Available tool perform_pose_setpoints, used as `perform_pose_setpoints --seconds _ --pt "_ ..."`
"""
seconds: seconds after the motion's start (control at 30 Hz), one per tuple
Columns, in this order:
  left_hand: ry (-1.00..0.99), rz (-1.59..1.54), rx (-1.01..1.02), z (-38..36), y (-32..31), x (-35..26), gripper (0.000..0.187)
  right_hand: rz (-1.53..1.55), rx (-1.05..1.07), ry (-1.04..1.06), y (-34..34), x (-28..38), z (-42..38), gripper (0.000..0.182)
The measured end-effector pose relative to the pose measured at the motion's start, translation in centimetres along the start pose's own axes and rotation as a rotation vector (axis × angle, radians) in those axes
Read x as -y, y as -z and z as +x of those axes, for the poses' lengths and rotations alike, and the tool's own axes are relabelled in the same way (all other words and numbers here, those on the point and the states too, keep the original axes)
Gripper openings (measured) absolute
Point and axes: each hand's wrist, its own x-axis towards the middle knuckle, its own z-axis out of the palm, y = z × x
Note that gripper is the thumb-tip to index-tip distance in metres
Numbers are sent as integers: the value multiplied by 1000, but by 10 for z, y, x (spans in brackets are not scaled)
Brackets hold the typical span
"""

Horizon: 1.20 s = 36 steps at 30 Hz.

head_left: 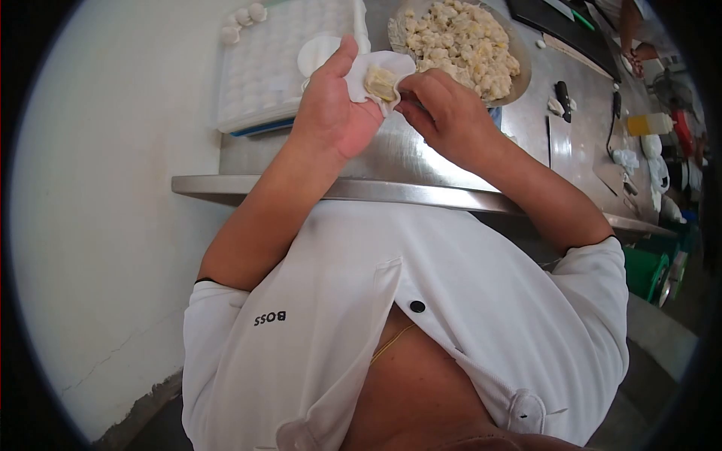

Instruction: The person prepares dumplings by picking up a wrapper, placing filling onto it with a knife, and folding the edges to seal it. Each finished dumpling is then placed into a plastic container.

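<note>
A thin white dumpling wrapper [406, 65] with a lump of pale filling [380, 81] in its middle lies across the fingers of my left hand [331, 113]. The left thumb points up and away from it; the left fingers are hidden beneath the wrapper. My right hand [445, 113] has its thumb and forefinger closed on the wrapper's right edge, which curls up. Just beyond, a large metal bowl [522, 79] holds a heap of chunky filling [459, 45]. Round white wrappers [316, 54] lie behind my left hand, on a white tray [259, 113].
Several finished dumplings [245, 21] sit at the tray's far left corner. On the steel table [421, 161] to the right are a cleaver [560, 128], a dark board [571, 34] and a yellow squeeze bottle [648, 125]. A wall [113, 188] borders the left. Another person's hand [633, 64] shows far right.
</note>
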Motion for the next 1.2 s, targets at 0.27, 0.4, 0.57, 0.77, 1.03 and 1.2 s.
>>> perform_pose_setpoints --seconds 0.27,0.4,0.57,0.77,1.03,1.2 --pt "14 48 48 -6 0 8 44 124 -20 -96 -3 -6 -3 16" --pt "11 144 73 -11 8 7 41 489 40 -453 1 -4 -3 19" --pt "45 371 204 -17 29 4 37 617 91 -701 4 -10 -1 24" --pt "-100 498 82 -20 21 14 33 633 97 -668 5 -9 -1 22" --pt "-147 406 75 -13 24 15 28 540 89 -477 11 1 0 19" --pt "-176 408 46 -10 25 17 30 647 170 -635 11 0 0 23"
